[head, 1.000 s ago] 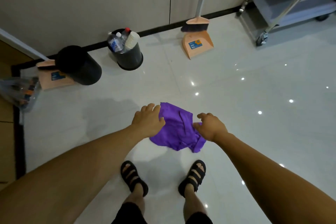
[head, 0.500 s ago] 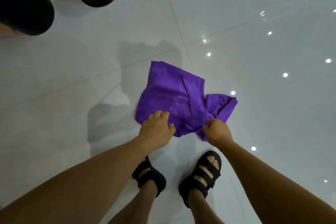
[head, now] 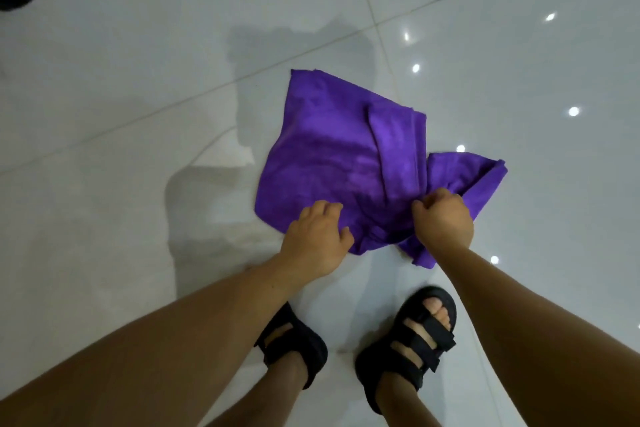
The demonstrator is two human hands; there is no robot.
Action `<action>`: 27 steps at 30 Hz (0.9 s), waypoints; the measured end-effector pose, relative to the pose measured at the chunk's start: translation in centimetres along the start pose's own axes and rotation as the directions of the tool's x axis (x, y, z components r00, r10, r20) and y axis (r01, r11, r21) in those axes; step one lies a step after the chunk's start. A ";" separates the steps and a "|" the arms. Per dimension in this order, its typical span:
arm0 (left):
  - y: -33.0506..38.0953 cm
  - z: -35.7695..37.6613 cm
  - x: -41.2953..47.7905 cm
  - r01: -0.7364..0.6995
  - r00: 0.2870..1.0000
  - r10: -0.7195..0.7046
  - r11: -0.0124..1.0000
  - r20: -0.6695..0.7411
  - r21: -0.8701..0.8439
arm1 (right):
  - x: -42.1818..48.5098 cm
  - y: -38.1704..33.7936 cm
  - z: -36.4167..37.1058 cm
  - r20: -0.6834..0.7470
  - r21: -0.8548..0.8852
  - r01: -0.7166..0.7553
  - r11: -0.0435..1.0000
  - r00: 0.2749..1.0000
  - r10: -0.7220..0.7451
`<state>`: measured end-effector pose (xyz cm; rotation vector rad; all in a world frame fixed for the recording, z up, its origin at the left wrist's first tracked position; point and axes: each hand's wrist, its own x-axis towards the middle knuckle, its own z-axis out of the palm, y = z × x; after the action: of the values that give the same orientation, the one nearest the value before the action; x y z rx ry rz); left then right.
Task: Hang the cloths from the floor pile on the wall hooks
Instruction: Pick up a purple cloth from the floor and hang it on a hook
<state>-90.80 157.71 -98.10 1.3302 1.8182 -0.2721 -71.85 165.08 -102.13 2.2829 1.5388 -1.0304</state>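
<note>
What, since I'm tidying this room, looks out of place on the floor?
The purple cloth lies crumpled and folded over itself on the glossy floor tiles, not hung. The left hand and the right hand grip its near edge.

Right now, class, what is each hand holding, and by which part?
The right hand grips the purple cloth at its bunched near edge; the left hand curls on that edge, grip unclear.

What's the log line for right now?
left hand: grips purple cloth edge | right hand: grips bunched part | cloth: on floor
</note>
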 end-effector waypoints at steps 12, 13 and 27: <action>3.8 -20.4 -10.4 -0.147 0.980 0.117 0.971 -0.162 -0.188 | -15.5 -15.8 -17.4 0.046 0.577 0.364 0.731 0.879 -0.475; 3.9 -22.9 -11.7 -0.187 0.971 0.150 0.961 -0.187 -0.202 | -17.1 -17.2 -19.6 0.086 0.570 0.405 0.715 0.836 -0.542; 4.0 -54.9 -34.0 -0.374 0.909 0.290 0.884 -0.300 -0.280 | -38.1 -37.3 -47.7 0.148 0.364 0.734 0.573 0.562 -0.814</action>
<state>-112.02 169.56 -38.18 1.4501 1.6989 0.3933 -91.96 178.20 -34.73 1.3500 2.4537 -1.7836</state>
